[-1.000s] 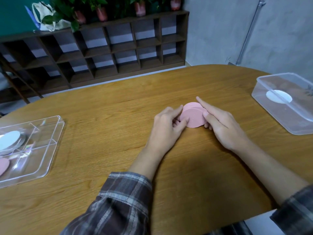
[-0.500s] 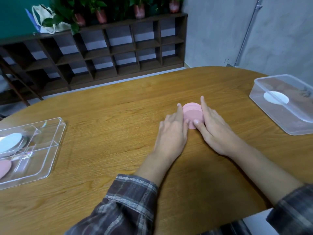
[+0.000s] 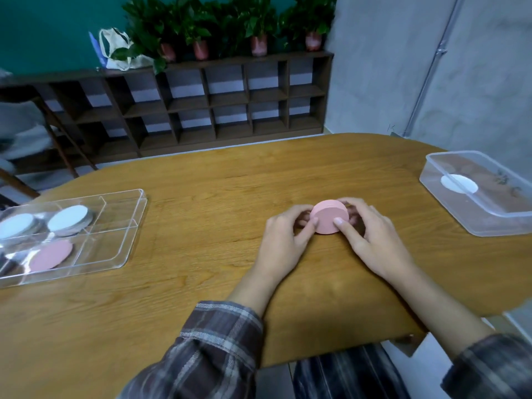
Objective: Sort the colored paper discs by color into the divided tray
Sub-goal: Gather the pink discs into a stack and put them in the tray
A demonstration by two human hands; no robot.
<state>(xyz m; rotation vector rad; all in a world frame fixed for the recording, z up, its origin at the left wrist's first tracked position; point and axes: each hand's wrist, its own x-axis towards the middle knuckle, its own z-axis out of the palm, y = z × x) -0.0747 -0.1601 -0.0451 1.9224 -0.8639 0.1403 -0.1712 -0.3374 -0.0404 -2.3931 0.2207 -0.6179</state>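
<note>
At the desk (image 3: 201, 191), the left hand (image 3: 283, 240) and right hand (image 3: 371, 240) are gripping the pink stack (image 3: 328, 218) from either side, fingers (image 3: 347, 230) curling round it, thumbs pressing its near edge.

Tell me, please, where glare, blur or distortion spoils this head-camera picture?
Head view: glare streaks the divided tray at its near-left corner; the wide lens bows the table and shelf; the far-left edge is smeared; the pink disc stack in the left hand and right hand is sharp.

The stack (image 3: 326, 216) between left hand (image 3: 283, 240) and right hand (image 3: 371, 240) was pink, left of them white discs (image 3: 70, 216) and a pink disc (image 3: 50, 254), sleeves (image 3: 218, 335) plaid.
</note>
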